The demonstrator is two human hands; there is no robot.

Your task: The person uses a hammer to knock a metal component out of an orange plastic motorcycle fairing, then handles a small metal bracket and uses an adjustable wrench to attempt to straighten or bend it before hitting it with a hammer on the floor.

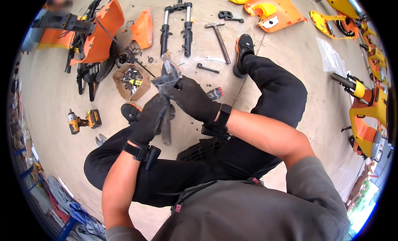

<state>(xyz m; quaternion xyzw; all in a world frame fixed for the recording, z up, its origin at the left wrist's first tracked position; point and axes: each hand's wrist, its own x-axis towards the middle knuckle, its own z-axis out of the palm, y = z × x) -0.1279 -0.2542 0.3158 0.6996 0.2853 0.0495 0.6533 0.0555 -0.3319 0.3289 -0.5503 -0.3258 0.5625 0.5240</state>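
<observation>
Both my hands wear black gloves and meet in front of me above the floor. My left hand (152,116) and my right hand (194,98) are closed on a grey metal part (169,76) that looks partly covered in clear plastic. Its exact kind cannot be made out. Below the fingers a dark grey tube (166,131) hangs down; the gloves hide whether it joins the held part. Just left of the hands stands an open cardboard box (144,88) of small hardware. A red-and-grey object (215,93) shows partly behind my right hand.
A front fork (188,38), a hammer (220,44), an open-end wrench (215,59) and a black lever (207,68) lie ahead. Orange panels (143,29) are at left, with a yellow cordless impact driver (85,121) nearer. Yellow-orange bikes (365,112) line the right.
</observation>
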